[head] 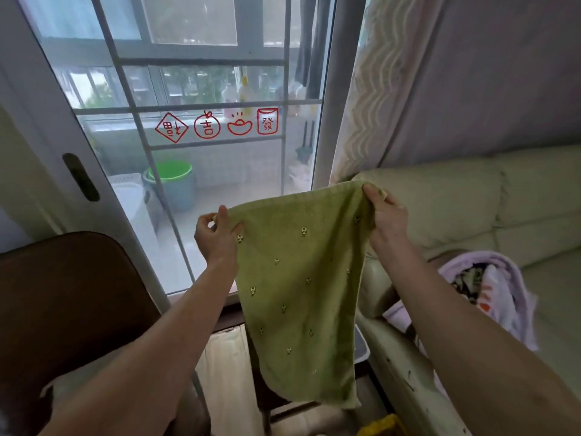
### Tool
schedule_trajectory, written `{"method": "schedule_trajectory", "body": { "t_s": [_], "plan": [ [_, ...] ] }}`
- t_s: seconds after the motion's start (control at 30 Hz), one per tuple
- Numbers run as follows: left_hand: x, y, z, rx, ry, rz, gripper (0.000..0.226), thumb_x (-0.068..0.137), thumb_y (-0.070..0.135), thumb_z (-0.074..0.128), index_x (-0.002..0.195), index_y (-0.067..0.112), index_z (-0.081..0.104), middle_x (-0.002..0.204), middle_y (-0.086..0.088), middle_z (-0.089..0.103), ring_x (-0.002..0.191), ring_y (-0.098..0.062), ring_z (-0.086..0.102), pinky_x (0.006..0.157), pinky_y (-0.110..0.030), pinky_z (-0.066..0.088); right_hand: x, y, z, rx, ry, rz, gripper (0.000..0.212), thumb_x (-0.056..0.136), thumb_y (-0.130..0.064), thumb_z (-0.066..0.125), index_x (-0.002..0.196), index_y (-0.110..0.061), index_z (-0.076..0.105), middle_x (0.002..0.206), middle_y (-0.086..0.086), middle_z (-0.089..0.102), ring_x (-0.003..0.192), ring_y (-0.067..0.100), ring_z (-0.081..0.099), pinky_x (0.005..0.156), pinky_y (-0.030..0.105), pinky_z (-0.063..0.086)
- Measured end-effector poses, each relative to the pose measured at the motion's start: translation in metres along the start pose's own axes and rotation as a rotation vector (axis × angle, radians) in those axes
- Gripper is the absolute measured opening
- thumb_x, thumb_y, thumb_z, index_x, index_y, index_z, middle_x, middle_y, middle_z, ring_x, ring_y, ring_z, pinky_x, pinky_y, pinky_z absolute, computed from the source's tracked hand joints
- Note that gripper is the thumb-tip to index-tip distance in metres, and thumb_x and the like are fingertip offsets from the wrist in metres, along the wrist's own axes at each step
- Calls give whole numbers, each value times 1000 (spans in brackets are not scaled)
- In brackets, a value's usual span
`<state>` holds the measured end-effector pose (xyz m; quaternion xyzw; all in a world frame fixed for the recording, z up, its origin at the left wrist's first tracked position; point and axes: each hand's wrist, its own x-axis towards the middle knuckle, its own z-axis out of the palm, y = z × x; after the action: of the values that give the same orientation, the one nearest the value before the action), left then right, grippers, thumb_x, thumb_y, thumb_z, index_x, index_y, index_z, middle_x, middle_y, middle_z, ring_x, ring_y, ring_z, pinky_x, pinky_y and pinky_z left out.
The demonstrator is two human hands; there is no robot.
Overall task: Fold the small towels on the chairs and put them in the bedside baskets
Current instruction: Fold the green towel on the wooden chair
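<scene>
- Beyond both hands stood a sliding glass door [201, 127] with red stickers [217, 124] on it, and through it I could make out a balcony with a green bucket [171, 180].
- My left hand [217, 237] pinched one top corner of the green towel [298, 287], thumb and fingers closed on the cloth.
- My right hand [385, 215] pinched the other top corner the same way, set slightly higher and well apart from the left.
- I judged I held it so to let the towel hang open and flat, its top edge stretched between the hands, ready for a first fold.
- The towel was in the air, hanging below and between my hands, touching nothing I could see; its lower edge dangled near the floor.
- It looked like soft terry, olive green, dotted with small pale motifs too small for me to read, and it narrowed and curled a little toward the bottom.
- Below my left forearm was the brown back of a chair [69, 297].
- Right of my right hand sat a cream sofa [471, 202], with a lilac cloth bundle [490, 287] lying on it under my right forearm.
- No bedside basket showed in the head view, so folding seemed barely begun.
</scene>
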<state>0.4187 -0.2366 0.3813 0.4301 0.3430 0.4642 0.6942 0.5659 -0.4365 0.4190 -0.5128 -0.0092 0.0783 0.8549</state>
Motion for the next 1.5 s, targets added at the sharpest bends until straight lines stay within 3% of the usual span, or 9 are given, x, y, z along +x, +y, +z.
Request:
{"method": "schedule_trajectory", "body": {
  "t_s": [0.37, 0.5, 0.63, 0.83, 1.1, 1.23, 1.3, 1.4, 1.5],
  "plan": [
    [92, -109, 55, 313, 118, -34, 24, 95, 34, 58, 97, 11, 53, 88, 3, 61, 80, -11, 61, 66, -21, 53, 159, 96, 3, -129, -27, 210, 11, 83, -11, 74, 94, -9, 72, 86, 7, 71, 89, 26, 64, 94, 50, 52],
    [104, -150, 57, 433, 157, -76, 25, 95, 37, 58, 99, 12, 54, 95, 0, 60, 84, -9, 59, 73, -20, 56, 184, 139, -13, -245, -102, 293, 6, 88, -11, 68, 83, -14, 67, 64, -8, 69, 59, 7, 64, 57, 23, 53],
    [103, -190, 32, 490, 183, -206, 20, 95, 36, 59, 91, 17, 56, 95, -2, 63, 96, -21, 62, 85, -39, 56, 182, 176, -45, -387, -103, 333, 8, 90, -11, 67, 82, -14, 66, 56, -14, 66, 49, -5, 57, 46, 10, 39],
    [80, -270, -16, 603, 194, -331, 21, 97, 30, 56, 92, 10, 59, 77, 4, 58, 75, -8, 55, 66, -19, 46, 160, 243, -102, -584, -116, 472, 18, 95, -20, 61, 81, -12, 69, 68, -5, 71, 64, 4, 67, 64, 21, 54],
    [39, -369, -112, 798, 17, -488, 19, 94, 32, 59, 84, 16, 63, 85, -3, 66, 83, -17, 62, 75, -31, 54, 95, 346, -201, -1070, -22, 461, 51, 90, -38, 63, 76, 10, 58, 67, 13, 53, 61, 21, 47, 59, 32, 38],
    [23, -404, -152, 844, -46, -574, 4, 91, 15, 61, 90, 16, 65, 91, -2, 65, 89, -17, 63, 71, -20, 49, 68, 381, -238, -1261, -35, 459, 27, 82, -20, 75, 72, -2, 58, 70, 14, 56, 65, 21, 49, 56, 27, 38],
    [14, -423, -168, 856, -26, -651, 18, 83, 7, 64, 98, 18, 64, 106, -8, 65, 100, -21, 63, 74, -21, 50, 59, 394, -255, -1321, -41, 497, 15, 79, -4, 73, 83, -7, 59, 83, 13, 61, 78, 21, 55, 59, 21, 41],
    [-2, -440, -179, 938, 105, -762, 44, 80, 7, 68, 119, 18, 54, 122, -3, 52, 105, -18, 57, 72, -23, 48, 47, 410, -279, -1342, 72, 500, 33, 77, -2, 72, 106, -6, 57, 107, 16, 64, 101, 29, 61, 87, 39, 51],
    [-15, -453, -182, 909, 187, -963, 45, 79, 5, 68, 122, 9, 54, 116, -4, 58, 98, -22, 59, 71, -29, 50, 42, 416, -292, -1377, 115, 484, 32, 79, -3, 71, 110, 0, 64, 109, 18, 67, 102, 31, 62, 91, 38, 49]
  ]
}}
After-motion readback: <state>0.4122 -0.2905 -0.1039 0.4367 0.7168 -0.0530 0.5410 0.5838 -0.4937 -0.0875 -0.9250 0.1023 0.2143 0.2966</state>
